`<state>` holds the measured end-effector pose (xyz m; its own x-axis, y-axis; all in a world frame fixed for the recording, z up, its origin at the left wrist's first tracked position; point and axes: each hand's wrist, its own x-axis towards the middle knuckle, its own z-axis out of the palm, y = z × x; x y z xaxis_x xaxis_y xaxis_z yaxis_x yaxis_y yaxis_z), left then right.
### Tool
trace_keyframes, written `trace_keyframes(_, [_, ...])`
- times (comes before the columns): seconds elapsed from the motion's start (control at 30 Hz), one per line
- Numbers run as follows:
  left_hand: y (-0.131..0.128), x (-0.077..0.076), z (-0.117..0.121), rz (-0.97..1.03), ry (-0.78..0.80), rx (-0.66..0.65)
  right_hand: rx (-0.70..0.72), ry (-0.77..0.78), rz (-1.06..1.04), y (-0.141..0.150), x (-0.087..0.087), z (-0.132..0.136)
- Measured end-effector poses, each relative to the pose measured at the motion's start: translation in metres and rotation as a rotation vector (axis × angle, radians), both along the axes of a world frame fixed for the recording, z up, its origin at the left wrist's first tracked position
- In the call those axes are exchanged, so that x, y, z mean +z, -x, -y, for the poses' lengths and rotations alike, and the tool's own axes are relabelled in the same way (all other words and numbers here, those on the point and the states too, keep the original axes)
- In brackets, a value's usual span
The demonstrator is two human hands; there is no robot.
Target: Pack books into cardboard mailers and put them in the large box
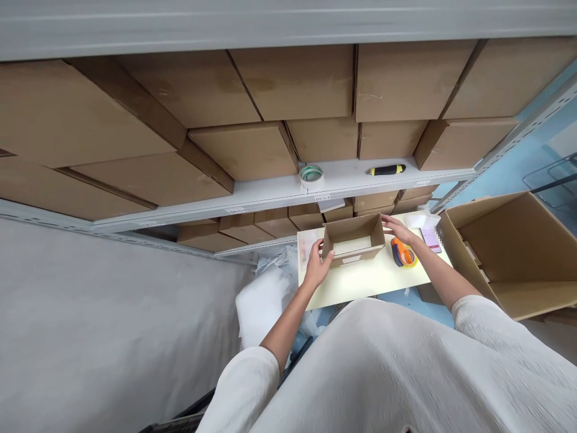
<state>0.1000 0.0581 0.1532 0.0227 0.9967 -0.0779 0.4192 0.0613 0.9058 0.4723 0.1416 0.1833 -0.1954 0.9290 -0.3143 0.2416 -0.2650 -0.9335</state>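
Observation:
A small cardboard box [353, 255] with upright walls and its top open sits over the pale yellow tabletop [351, 288]. My left hand [318, 267] grips its left wall, the thumb on the near side and fingers at the left edge. At the opposite end, my right hand [399, 230] holds the right wall with its fingertips near the upper corner. Inside the box the floor looks pale; whether that is its bottom or the table, I cannot tell. Just right of the box lies an orange tape dispenser [402, 252] with yellow tape.
Shelves ahead hold several closed cartons [293, 84]. A tape roll [311, 177] and a black-and-yellow cutter [386, 170] lie on the shelf edge [265, 195]. A large open carton [532, 240] stands right; white foam sheets [261, 300] are left of the table. A purple card [431, 239] lies at right.

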Motion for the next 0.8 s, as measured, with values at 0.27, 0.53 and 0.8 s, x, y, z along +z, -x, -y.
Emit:
trace_keyframes(0.27, [0.002,-0.006,0.002,-0.089,-0.05,-0.144,0.027,-0.069,0.056,0.004,-0.013,-0.007])
trace_keyframes(0.53, [0.002,-0.007,-0.007,-0.167,-0.033,-0.14,0.011,-0.278,0.325,0.017,-0.019,-0.015])
trace_keyframes(0.8, [-0.002,-0.002,-0.021,-0.256,-0.016,-0.144,0.16,-0.297,0.595,0.024,-0.002,-0.021])
